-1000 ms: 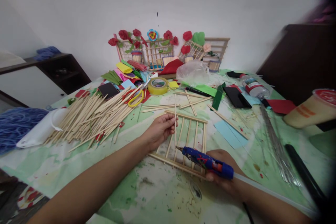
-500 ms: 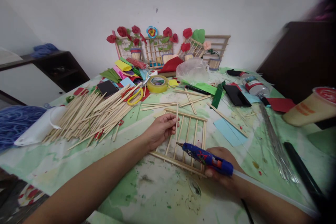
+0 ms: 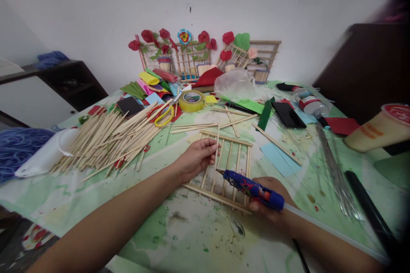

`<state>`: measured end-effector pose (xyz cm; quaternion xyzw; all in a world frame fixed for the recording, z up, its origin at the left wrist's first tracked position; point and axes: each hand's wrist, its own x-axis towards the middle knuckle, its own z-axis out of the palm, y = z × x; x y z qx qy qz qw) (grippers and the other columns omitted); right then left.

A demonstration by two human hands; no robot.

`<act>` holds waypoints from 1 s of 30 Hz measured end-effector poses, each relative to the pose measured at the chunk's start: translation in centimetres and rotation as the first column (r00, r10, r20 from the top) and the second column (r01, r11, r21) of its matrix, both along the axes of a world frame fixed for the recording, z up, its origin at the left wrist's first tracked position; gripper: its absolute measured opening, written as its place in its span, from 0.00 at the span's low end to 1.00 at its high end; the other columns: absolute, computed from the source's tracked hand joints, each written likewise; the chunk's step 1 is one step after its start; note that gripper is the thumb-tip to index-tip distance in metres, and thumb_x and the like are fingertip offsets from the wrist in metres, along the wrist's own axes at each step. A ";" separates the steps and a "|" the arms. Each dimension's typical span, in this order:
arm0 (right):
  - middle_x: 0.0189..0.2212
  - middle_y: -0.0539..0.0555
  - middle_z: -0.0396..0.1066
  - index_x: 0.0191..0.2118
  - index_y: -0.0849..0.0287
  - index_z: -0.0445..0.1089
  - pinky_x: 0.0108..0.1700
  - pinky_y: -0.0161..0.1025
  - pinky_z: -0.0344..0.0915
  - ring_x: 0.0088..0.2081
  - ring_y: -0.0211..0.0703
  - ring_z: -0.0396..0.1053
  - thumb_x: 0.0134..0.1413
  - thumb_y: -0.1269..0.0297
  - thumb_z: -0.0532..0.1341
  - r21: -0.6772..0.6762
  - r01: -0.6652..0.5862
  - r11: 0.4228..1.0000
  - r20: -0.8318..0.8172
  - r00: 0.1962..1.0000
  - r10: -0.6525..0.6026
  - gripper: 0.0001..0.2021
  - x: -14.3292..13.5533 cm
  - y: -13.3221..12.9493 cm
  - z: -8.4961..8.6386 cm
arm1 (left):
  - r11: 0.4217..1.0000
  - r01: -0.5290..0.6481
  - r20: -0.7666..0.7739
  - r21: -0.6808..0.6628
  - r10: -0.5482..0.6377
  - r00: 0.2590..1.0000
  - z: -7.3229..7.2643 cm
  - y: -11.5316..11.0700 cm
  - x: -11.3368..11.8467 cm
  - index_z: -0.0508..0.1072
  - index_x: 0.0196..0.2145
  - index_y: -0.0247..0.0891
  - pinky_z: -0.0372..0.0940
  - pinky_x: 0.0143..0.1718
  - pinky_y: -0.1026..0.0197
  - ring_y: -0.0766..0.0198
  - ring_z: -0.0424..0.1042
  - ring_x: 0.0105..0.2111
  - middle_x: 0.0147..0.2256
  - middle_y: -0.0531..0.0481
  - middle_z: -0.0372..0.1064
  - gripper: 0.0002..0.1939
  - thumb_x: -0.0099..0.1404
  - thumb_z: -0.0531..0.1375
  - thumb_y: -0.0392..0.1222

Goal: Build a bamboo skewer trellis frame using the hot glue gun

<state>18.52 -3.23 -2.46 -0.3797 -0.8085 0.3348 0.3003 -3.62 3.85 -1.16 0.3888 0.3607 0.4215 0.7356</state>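
Observation:
My left hand (image 3: 201, 158) pinches a thin wooden stick (image 3: 218, 133) between thumb and fingers, holding it up above a stick frame. That frame (image 3: 221, 198), built from wooden sticks with several parallel bars between two rails, lies flat on the table. In my right hand (image 3: 272, 198) is a blue hot glue gun (image 3: 253, 188), a long clear glue stick (image 3: 333, 234) running out of its back. Its nozzle points left, close to the lower end of the held stick; whether they touch I cannot tell.
A big pile of wooden sticks (image 3: 105, 145) lies at left, with yellow-red scissors (image 3: 164, 116) on it. Behind are clear tape (image 3: 191, 100), a plastic bag (image 3: 235, 84) and paper-flower trellises (image 3: 192, 57). A phone (image 3: 289, 115), wires (image 3: 336, 175) and a cup (image 3: 379, 128) occupy the right.
The held stick has tilted and shifted slightly right, and the glue gun's nozzle has moved a little right and up. Both hands keep their grip; the frame lies in the same place.

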 end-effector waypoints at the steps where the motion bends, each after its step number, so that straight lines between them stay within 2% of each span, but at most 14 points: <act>1: 0.17 0.46 0.50 0.21 0.56 0.54 0.24 0.36 0.45 0.20 0.35 0.50 0.55 0.44 0.52 0.001 0.002 1.000 0.000 1.000 -0.002 0.22 0.0 0.0 0.0 | 1.000 -0.001 -0.001 -0.001 0.001 1.000 0.0 0.0 0.0 0.70 0.31 0.32 0.57 0.21 0.74 0.76 0.59 0.21 0.24 0.53 0.63 0.13 0.53 0.68 0.41; 13: 0.17 0.46 0.51 0.21 0.56 0.55 0.24 0.36 0.46 0.20 0.36 0.50 0.54 0.48 0.56 -0.043 0.032 0.999 -0.031 0.999 -0.034 0.20 0.1 -0.2 0.2 | 1.000 0.006 -0.015 -0.019 -0.006 1.000 0.1 -0.2 0.2 0.69 0.31 0.32 0.58 0.22 0.73 0.76 0.60 0.21 0.24 0.54 0.64 0.14 0.52 0.68 0.41; 16: 0.18 0.47 0.55 0.22 0.57 0.59 0.24 0.36 0.49 0.21 0.36 0.53 0.53 0.49 0.57 -0.044 0.132 0.990 -0.116 0.984 -0.137 0.18 0.4 -0.4 -0.3 | 0.999 -0.012 -0.041 0.033 0.013 0.999 0.9 0.3 -0.5 0.69 0.32 0.33 0.57 0.22 0.73 0.76 0.59 0.21 0.25 0.54 0.63 0.14 0.51 0.68 0.42; 19: 0.20 0.50 0.63 0.26 0.58 0.65 0.26 0.37 0.56 0.24 0.40 0.59 0.53 0.49 0.58 -0.116 0.313 0.942 -0.275 0.902 -0.334 0.16 0.9 -0.4 -1.2 | 0.961 -0.104 -0.154 0.256 0.147 0.977 2.4 1.3 -2.1 0.70 0.33 0.35 0.57 0.23 0.71 0.74 0.60 0.21 0.26 0.54 0.64 0.13 0.54 0.66 0.44; 20: 0.22 0.51 0.65 0.27 0.58 0.67 0.27 0.38 0.58 0.25 0.41 0.61 0.53 0.49 0.58 -0.167 0.365 0.916 -0.332 0.854 -0.400 0.16 1.0 -0.3 -1.5 | 0.916 -0.133 -0.222 0.377 0.229 0.948 3.1 1.7 -2.7 0.70 0.33 0.35 0.58 0.24 0.70 0.73 0.61 0.22 0.26 0.54 0.64 0.11 0.56 0.64 0.45; 22: 0.23 0.52 0.66 0.28 0.58 0.68 0.28 0.38 0.60 0.26 0.41 0.63 0.55 0.48 0.57 -0.289 0.417 0.862 -0.439 0.742 -0.506 0.17 1.1 0.2 -1.6 | 0.752 -0.122 -0.358 0.647 0.442 0.822 4.2 2.5 -3.5 0.71 0.33 0.37 0.60 0.29 0.66 0.69 0.64 0.26 0.27 0.53 0.66 0.09 0.59 0.61 0.45; 24: 0.23 0.52 0.66 0.27 0.58 0.66 0.27 0.37 0.60 0.24 0.39 0.62 0.55 0.47 0.56 -0.410 0.422 0.809 -0.524 0.617 -0.587 0.18 1.1 0.8 -1.2 | 0.549 0.069 -0.462 0.833 0.620 0.635 5.0 3.0 -3.6 0.72 0.34 0.38 0.61 0.37 0.61 0.64 0.67 0.33 0.31 0.50 0.70 0.07 0.61 0.59 0.43; 25: 0.23 0.52 0.66 0.26 0.58 0.65 0.26 0.36 0.59 0.23 0.38 0.61 0.55 0.47 0.56 -0.468 0.424 0.776 -0.549 0.548 -0.631 0.19 1.1 1.1 -0.9 | 0.454 0.212 -0.490 0.865 0.680 0.545 5.1 3.2 -3.4 0.73 0.35 0.38 0.60 0.39 0.59 0.61 0.67 0.35 0.33 0.48 0.71 0.06 0.62 0.58 0.41; 27: 0.22 0.51 0.66 0.26 0.58 0.64 0.24 0.35 0.58 0.22 0.37 0.60 0.53 0.45 0.56 -0.563 0.419 0.712 -0.571 0.426 -0.702 0.20 1.2 1.7 -0.1 | 0.290 0.492 -0.516 0.821 0.747 0.420 4.8 3.3 -2.7 0.74 0.36 0.39 0.58 0.41 0.56 0.58 0.68 0.38 0.34 0.46 0.73 0.07 0.63 0.56 0.38; 28: 0.22 0.51 0.65 0.26 0.58 0.64 0.24 0.35 0.58 0.21 0.37 0.60 0.53 0.44 0.56 -0.599 0.410 0.688 -0.573 0.382 -0.726 0.20 1.3 1.8 0.2 | 0.224 0.599 -0.522 0.769 0.761 0.385 4.5 3.4 -2.4 0.74 0.37 0.39 0.57 0.41 0.55 0.57 0.68 0.38 0.35 0.46 0.74 0.08 0.64 0.55 0.37; 30: 0.21 0.51 0.65 0.26 0.58 0.64 0.23 0.34 0.58 0.21 0.37 0.59 0.51 0.43 0.56 -0.646 0.385 0.659 -0.572 0.328 -0.752 0.21 1.5 2.0 0.6 | 0.132 0.721 -0.518 0.681 0.783 0.346 3.6 3.5 -1.8 0.74 0.40 0.41 0.55 0.42 0.54 0.57 0.69 0.40 0.37 0.46 0.75 0.11 0.65 0.53 0.35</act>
